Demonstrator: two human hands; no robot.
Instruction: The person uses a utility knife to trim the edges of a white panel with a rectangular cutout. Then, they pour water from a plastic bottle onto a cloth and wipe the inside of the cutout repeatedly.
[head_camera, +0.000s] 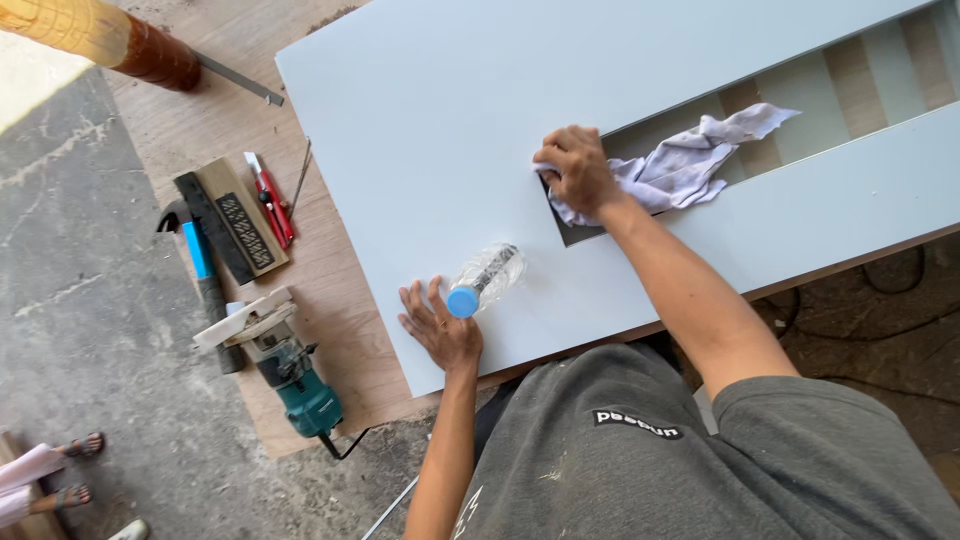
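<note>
The rag (690, 160) lies bunched at the corner of the long cutout in the pale panel (430, 110), half trailing into the opening. The right hand (577, 172) is closed on its near end — firm, short strokes along the edge suit it best. The left hand (440, 325) rests flat and open, touching the blue-capped bottle (485, 278) lying beside it — better kept from rolling.
</note>
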